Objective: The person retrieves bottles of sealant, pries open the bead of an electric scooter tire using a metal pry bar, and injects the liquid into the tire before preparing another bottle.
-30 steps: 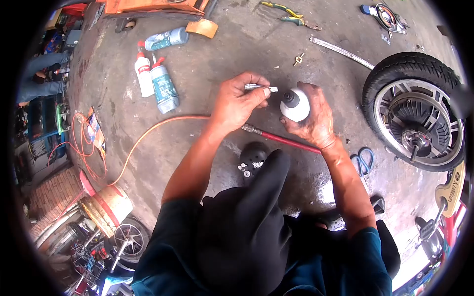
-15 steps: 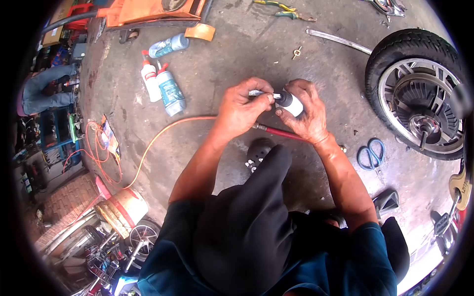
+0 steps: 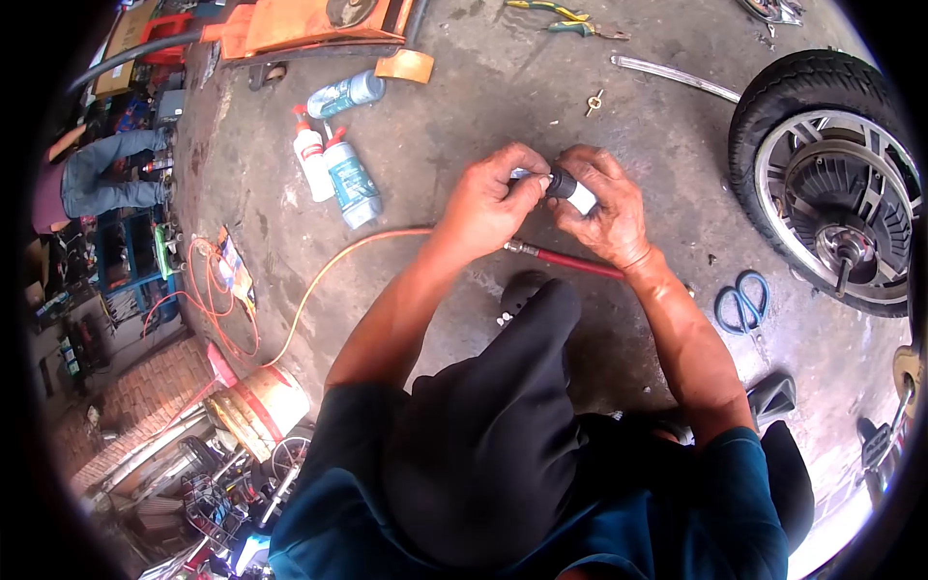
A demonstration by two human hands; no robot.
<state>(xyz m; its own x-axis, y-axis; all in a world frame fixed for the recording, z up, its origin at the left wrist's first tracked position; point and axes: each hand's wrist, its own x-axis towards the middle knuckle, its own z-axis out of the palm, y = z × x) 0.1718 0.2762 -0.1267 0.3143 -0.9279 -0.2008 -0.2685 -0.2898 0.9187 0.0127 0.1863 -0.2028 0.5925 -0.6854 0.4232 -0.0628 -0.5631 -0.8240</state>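
Observation:
My left hand [image 3: 486,205] is closed in a pinch on a small, thin silvery piece [image 3: 523,174]; the fingers cover most of it, so its kind cannot be made out. My right hand [image 3: 611,215] wraps round a small white bottle [image 3: 582,198] with a black top, held tilted. The black top points at the left fingertips, and the silvery piece's end is at or very close to it. Below the hands, a red air hose [image 3: 580,262] with a metal coupling lies on the floor.
At right lies a wheel with a tyre [image 3: 759,174], with blue-handled scissors [image 3: 742,302] nearby. Several squeeze bottles [image 3: 352,184] lie at left. Pliers [image 3: 585,30], a tyre lever [image 3: 675,76] and an orange jack [image 3: 309,31] are farther off. Another person's legs [image 3: 116,174] show at far left.
The view has shifted slightly, moving the floor items rightward. My hands have come closer together. Less of the silvery piece shows, and the bottle has turned a little in my right hand.

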